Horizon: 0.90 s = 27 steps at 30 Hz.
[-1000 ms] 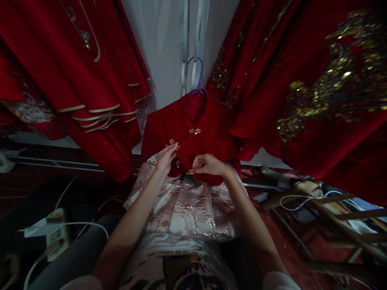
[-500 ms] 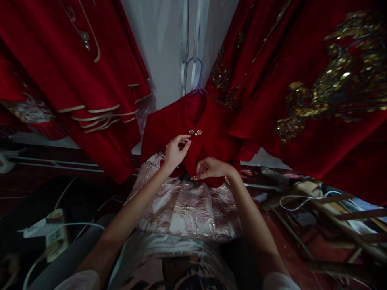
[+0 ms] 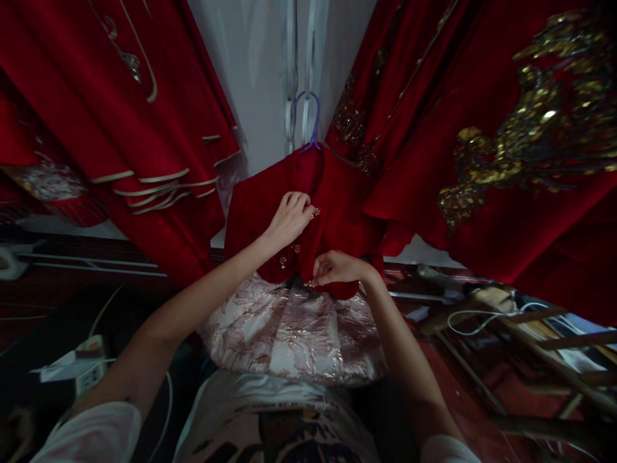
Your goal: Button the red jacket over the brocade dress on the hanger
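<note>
A small red jacket (image 3: 347, 206) hangs in front of me on a purple hanger (image 3: 315, 125). Its skirt part below is pale pink brocade (image 3: 299, 328). My left hand (image 3: 292, 215) is at the neck opening, fingers bent and pinched on the jewelled clasp (image 3: 315, 212) there, which they partly cover. Lower on the front edge, my right hand (image 3: 335, 267) has thumb and fingers closed on the red cloth beside another jewelled clasp (image 3: 310, 283). Two more beaded ornaments (image 3: 283, 262) show on the left front panel, below my left wrist.
Red garments with pale piping (image 3: 154, 128) hang at left, and a red garment with gold sequins (image 3: 501, 161) at right. A white power strip (image 3: 90, 366) with cables lies lower left. Wooden chair-like frames (image 3: 540, 347) with a white cord stand at right.
My left hand has moved up and right onto the top clasp, uncovering the ornaments on the left panel. The right hand has stayed in place on the lower edge.
</note>
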### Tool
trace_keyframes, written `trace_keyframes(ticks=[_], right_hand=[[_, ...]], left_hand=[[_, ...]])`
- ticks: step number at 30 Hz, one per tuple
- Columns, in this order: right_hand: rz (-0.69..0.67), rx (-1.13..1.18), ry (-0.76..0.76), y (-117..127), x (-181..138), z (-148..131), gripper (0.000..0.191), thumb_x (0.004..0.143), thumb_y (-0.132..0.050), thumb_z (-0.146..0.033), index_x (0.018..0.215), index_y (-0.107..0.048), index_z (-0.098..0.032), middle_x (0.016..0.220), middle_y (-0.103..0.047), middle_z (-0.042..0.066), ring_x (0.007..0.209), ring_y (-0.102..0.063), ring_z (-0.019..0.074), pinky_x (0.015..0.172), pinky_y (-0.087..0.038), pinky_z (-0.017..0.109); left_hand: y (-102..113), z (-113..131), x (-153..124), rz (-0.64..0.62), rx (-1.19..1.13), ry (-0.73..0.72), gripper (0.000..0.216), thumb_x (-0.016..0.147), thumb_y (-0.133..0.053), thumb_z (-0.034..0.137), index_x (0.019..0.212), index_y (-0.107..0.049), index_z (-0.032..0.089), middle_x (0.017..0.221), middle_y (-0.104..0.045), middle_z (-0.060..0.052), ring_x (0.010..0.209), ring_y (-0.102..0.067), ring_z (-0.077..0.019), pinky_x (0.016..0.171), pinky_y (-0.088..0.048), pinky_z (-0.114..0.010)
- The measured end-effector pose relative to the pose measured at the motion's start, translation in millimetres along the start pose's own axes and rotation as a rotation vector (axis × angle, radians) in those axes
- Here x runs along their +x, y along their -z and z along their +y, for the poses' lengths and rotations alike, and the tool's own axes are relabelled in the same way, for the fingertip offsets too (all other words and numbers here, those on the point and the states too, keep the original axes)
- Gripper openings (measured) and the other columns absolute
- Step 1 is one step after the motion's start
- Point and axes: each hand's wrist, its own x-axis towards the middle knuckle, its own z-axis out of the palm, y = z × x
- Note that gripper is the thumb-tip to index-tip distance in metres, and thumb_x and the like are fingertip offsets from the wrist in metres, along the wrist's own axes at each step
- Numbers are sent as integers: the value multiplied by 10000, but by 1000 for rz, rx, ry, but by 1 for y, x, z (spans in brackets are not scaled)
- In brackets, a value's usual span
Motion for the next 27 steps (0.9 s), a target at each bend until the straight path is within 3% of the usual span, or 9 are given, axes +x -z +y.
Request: trace_keyframes(ticks=[12, 17, 19, 24, 27], right_hand=[[18, 17, 20, 3, -3, 2, 284, 690, -727, -367, 832, -646, -134, 789, -722, 50, 688, -653, 122, 669, -512, 257], [117, -29, 36, 3, 1, 2, 181, 773, -633, -285, 878, -658, -140, 822, -724, 54, 700, -656, 122, 674, -514, 256], [157, -44, 33, 3, 0, 0, 169, 777, -628, -284, 865, -651, -141, 796, -716, 50, 684, -649, 122, 657, -508, 253], [239, -37, 91, 3, -2, -6, 154, 795, -614, -288, 868, -629, -153, 810, -698, 48, 712, -635, 124, 694, -517, 270], [460, -80, 158, 2, -1, -11, 156, 791, -632, -310, 847, -606, -166, 850, -672, 60, 757, -626, 141, 739, -531, 295]], left_hand=[[-5, -10, 10, -14, -102, 38, 197, 851, -541, 229, 1003, -633, 144, 1087, -574, -133, 1115, -464, -302, 1069, -245, -541], [7, -14, 15, -99, -444, 40, 138, 814, -575, 261, 921, -638, 199, 908, -618, -59, 1027, -518, -257, 1144, -85, -558], [11, -17, 17, -117, -648, 105, 105, 756, -641, 258, 851, -643, 213, 823, -620, -35, 986, -540, -250, 1154, -54, -555], [9, -25, 19, -20, -1094, 424, 72, 701, -688, 199, 699, -625, 234, 664, -591, -9, 872, -581, -228, 1156, -96, -526], [7, -24, 19, -39, -1066, 354, 70, 716, -686, 225, 693, -620, 231, 663, -590, -14, 878, -591, -225, 1151, -143, -480]])
